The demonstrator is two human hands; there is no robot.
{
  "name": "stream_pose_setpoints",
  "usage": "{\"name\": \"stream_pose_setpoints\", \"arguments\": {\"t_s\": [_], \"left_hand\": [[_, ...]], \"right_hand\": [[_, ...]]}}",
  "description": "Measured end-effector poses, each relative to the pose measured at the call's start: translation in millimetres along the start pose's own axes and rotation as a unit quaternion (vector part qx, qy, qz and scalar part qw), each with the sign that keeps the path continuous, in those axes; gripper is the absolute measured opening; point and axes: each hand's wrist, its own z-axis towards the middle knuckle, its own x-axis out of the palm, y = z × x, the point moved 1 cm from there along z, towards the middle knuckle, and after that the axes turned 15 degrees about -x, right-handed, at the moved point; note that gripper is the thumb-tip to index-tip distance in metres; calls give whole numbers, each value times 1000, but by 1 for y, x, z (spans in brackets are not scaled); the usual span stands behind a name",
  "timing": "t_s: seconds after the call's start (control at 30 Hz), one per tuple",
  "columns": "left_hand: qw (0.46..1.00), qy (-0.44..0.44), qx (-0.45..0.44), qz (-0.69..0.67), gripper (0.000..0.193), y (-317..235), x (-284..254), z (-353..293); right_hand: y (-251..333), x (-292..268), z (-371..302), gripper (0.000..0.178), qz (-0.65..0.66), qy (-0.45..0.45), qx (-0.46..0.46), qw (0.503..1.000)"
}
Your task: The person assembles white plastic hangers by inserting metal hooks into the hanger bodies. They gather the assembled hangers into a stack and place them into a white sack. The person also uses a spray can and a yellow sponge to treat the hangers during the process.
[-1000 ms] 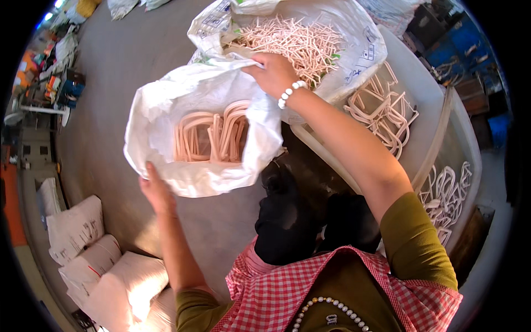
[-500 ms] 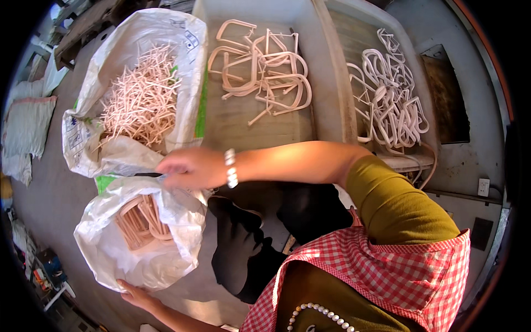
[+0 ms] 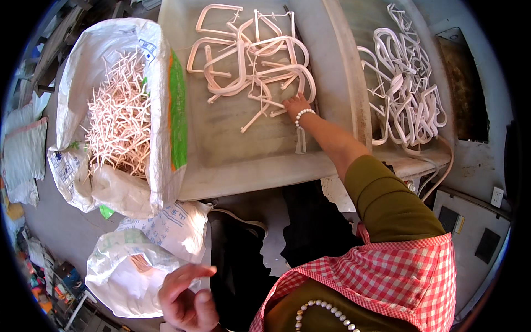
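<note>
The right hand [image 3: 296, 104] reaches forward over the pale grey counter [image 3: 238, 160], its fingers resting on the near edge of a tangled pile of pink plastic handles [image 3: 249, 58]. The fingertips touch one of the loose pink pieces at the pile's lower right, but whether they have closed on it cannot be told from here. A white bead bracelet [image 3: 303, 115] sits on that wrist. The rest of the pile spreads away from the hand, toward the far left of the counter.

The left hand [image 3: 185, 299] hangs low, near the person's lap, fingers loosely curled and holding nothing; it is just beside a crumpled white sack [image 3: 133, 265] on the floor.

To the left of the counter stands an open white sack of thin pink sticks [image 3: 119, 119]. On the right, in a second tray, lies a heap of white handles [image 3: 406, 88], well apart from both hands.
</note>
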Motion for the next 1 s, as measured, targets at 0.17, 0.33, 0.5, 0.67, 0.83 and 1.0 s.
{"name": "stream_pose_setpoints", "arguments": {"t_s": [0.17, 0.33, 0.5, 0.67, 0.83, 1.0], "left_hand": [[975, 190, -115, -15, 21, 6, 46, 52], [918, 234, -302, -105, 36, 59, 113, 114], [917, 193, -278, -211, 38, 78, 169, 163], [887, 284, -244, -269, 28, 83, 186, 159], [864, 220, -274, -360, 15, 96, 179, 162], [827, 156, -334, -425, 18, 111, 146, 178]], "right_hand": [[42, -43, -7, 20, 274, 140, -15, 951], [80, -176, -2, 22, 571, -36, 22, 820], [106, -235, -26, 19, 718, -116, 15, 686], [111, -234, -59, 29, 741, -130, -59, 656], [102, -261, -79, 26, 712, -172, 24, 680], [45, -264, -90, 30, 946, -260, 76, 179]]}}
